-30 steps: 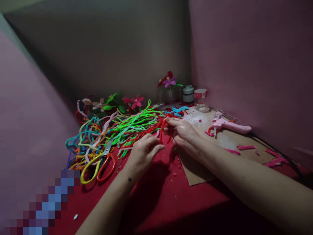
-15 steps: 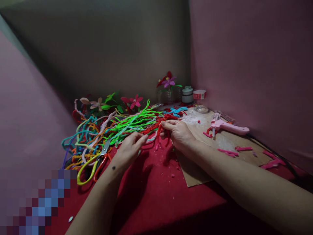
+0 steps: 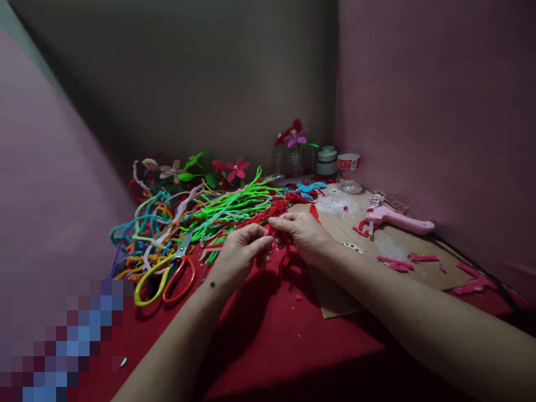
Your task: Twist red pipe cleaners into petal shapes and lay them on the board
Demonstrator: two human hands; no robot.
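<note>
Your right hand (image 3: pixel 304 234) pinches a fuzzy red piece (image 3: pixel 286 257) between thumb and fingers, with a length of it hanging below them, above the red-covered table (image 3: pixel 297 346). Your left hand (image 3: pixel 247 248) has its thumb and fingertips drawn close together just beside that piece; you can't tell from this view whether it grips an end. If your pinch is light, the soft strand could slip or twist out of line, since so little of it seems held. Red strands (image 3: pixel 272 211) lie right behind your fingers, so a dropped piece could get lost among them, or its fuzz could snag on one. Watch your right forearm too: it passes near the pink glue gun (image 3: pixel 397 219), and a sideways swing might knock that over on the cardboard (image 3: pixel 335 298). Likewise, pulling your left wrist outward could catch the scissors (image 3: pixel 183 245) lying near it.
</note>
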